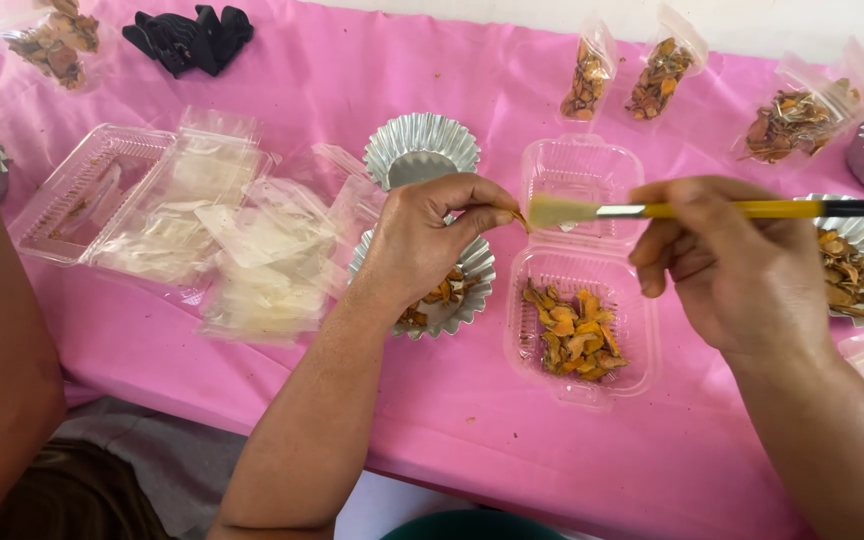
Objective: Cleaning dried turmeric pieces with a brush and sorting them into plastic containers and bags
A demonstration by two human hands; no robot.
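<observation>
The left hand [422, 240] has thumb and forefinger pressed together on a small orange-brown dried flake [520, 217], held up just above the open clear plastic hinged clamshell box [582, 170]. The right hand [727, 265] is closed around a yellow-handled flat paintbrush [712, 210], its pale bristles touching the flake from the right.

The near half of that box, below and between the two hands, holds a loose heap of orange dried flakes [574, 340]. Under the left hand sits a fluted silver foil cup [467, 300] with a few flakes in it, and a second, empty fluted foil cup [420, 150] stands just beyond its knuckles.

The flake looks thin and brittle, so I judge that a firm brush stroke could snap it or flick it out of the pinch onto the pink tabletop [472, 420]. The light clamshell could also shift or tip if a wrist nudges its rim, scattering the heap.

Beyond the right hand, three small clear plastic bags of dried flakes [657, 75] stand in a row along the far edge; no labels show on them. To that hand's right lies another foil cup of brown flakes [857, 270]. Left of the left hand lie flat empty clear bags [252, 260] and another open clamshell tray [92, 190].
</observation>
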